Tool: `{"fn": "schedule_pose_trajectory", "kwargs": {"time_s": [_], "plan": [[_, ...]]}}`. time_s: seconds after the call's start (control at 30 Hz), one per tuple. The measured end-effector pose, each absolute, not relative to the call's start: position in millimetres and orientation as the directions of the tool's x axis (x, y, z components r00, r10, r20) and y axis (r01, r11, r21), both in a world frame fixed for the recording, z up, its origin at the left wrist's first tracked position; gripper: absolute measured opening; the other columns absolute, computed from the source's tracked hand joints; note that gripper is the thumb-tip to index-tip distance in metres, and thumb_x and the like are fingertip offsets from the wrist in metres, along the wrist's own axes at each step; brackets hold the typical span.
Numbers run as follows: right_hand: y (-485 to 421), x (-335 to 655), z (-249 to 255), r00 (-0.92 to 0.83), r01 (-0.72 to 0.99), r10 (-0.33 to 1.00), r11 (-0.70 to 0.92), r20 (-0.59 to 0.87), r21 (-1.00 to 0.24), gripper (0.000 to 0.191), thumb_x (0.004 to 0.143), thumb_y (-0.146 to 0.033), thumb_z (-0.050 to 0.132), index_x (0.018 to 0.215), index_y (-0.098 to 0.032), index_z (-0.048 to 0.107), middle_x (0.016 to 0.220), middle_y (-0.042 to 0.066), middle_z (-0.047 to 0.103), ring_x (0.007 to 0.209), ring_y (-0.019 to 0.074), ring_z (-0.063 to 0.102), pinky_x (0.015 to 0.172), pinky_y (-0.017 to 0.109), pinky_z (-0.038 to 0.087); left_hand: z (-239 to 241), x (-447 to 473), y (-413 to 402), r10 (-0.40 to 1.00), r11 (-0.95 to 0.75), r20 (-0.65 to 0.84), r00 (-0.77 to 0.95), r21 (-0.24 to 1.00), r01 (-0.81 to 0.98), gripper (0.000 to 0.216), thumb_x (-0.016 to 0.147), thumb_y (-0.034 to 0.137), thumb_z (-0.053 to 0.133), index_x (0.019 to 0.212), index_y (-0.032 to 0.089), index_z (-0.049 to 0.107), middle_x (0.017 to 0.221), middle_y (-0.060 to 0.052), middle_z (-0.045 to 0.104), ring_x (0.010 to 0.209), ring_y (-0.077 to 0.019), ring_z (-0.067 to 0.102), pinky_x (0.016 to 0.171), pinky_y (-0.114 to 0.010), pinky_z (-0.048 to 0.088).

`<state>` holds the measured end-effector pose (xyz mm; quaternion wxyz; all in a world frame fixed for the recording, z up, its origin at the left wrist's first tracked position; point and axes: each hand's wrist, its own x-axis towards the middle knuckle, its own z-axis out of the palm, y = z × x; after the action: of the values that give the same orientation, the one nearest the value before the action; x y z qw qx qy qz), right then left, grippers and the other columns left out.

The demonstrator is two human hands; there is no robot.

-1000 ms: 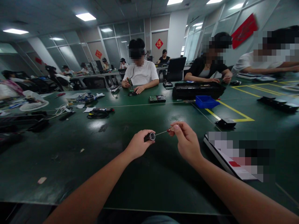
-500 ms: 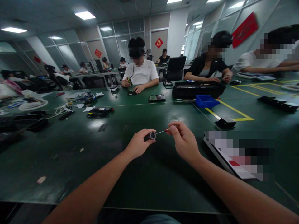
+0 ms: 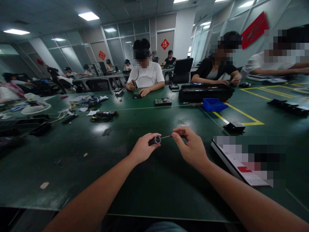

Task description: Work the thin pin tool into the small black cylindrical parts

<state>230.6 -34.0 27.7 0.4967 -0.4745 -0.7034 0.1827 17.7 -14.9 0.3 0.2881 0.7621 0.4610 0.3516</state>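
Observation:
My left hand (image 3: 144, 147) grips a small dark cylinder (image 3: 157, 140) between thumb and fingers, its round silvery end turned toward me. In my right hand (image 3: 190, 144) is a screwdriver (image 3: 166, 136) with a thin metal shaft and a reddish handle, mostly covered by my fingers. The shaft points left and its tip meets the cylinder's end or lies just beside it; I cannot tell which. Both hands are held above the green table (image 3: 135, 190).
A pixelated box or booklet (image 3: 231, 161) lies right of my right forearm. Farther off are a small black part (image 3: 234, 127), a blue bin (image 3: 214, 105), a long black housing (image 3: 206, 92), a circuit board (image 3: 163, 101) and coiled black cable (image 3: 102, 117). A co-worker (image 3: 147, 74) sits opposite.
My right hand's fingers have shifted around the screwdriver handle, covering more of it. The left hand and the cylinder stay nearly where they were. The view has moved slightly.

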Motion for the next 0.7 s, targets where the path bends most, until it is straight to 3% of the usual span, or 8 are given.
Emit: {"fn": "schedule_pose_trajectory", "kwargs": {"time_s": [0.17,0.27,0.4,0.6,0.7], "plan": [[-36.1,231.8,26.9,-0.123,0.436,0.840,0.524,0.528,-0.732,0.023,0.092,-0.029,0.054,0.112,-0.022,0.063,0.096,0.006,0.072,0.086,0.0220,0.067,0.076,0.035,0.051,-1.5,17.8,-14.1,0.904,-0.412,0.270,0.331,0.755,0.510,0.039,0.084,0.019,0.071,0.121,0.027,0.066,0.117,-0.004,0.066,0.110,-0.0224,0.060,0.101,-0.039,0.044],[-34.3,231.9,24.8,-0.088,0.453,0.870,0.468,0.485,-0.758,0.029,0.098,-0.041,0.049,0.114,-0.023,0.065,0.085,0.004,0.071,0.074,0.0198,0.066,0.065,0.031,0.048,-0.7,18.5,-14.0,0.900,-0.421,0.273,0.341,0.747,0.514,0.038,0.083,0.018,0.071,0.120,0.025,0.066,0.116,-0.004,0.067,0.109,-0.0224,0.060,0.100,-0.039,0.044],[-32.9,230.2,25.1,-0.032,0.504,0.882,0.421,0.471,-0.754,0.040,0.100,-0.048,0.042,0.097,-0.021,0.071,0.066,0.001,0.065,0.056,0.0163,0.058,0.057,0.029,0.041,1.5,19.2,-14.5,0.903,-0.417,0.273,0.333,0.746,0.519,0.037,0.083,0.016,0.071,0.118,0.025,0.067,0.113,-0.003,0.067,0.106,-0.0210,0.061,0.096,-0.037,0.046],[-37.3,229.8,30.0,-0.097,0.516,0.858,0.477,0.504,-0.712,0.028,0.098,-0.031,0.044,0.113,-0.019,0.064,0.073,0.001,0.066,0.059,0.0162,0.058,0.058,0.029,0.041,0.1,18.1,-14.1,0.901,-0.419,0.274,0.335,0.746,0.518,0.038,0.083,0.017,0.071,0.120,0.026,0.066,0.114,-0.003,0.067,0.107,-0.0209,0.061,0.098,-0.037,0.045],[-38.5,231.0,30.0,-0.136,0.489,0.863,0.485,0.486,-0.725,0.026,0.097,-0.030,0.043,0.109,-0.019,0.064,0.073,0.001,0.064,0.061,0.0165,0.057,0.057,0.029,0.040,-1.0,17.3,-13.3,0.904,-0.415,0.273,0.330,0.749,0.517,0.039,0.083,0.017,0.071,0.121,0.026,0.066,0.115,-0.003,0.066,0.107,-0.0209,0.061,0.097,-0.036,0.046]]}}
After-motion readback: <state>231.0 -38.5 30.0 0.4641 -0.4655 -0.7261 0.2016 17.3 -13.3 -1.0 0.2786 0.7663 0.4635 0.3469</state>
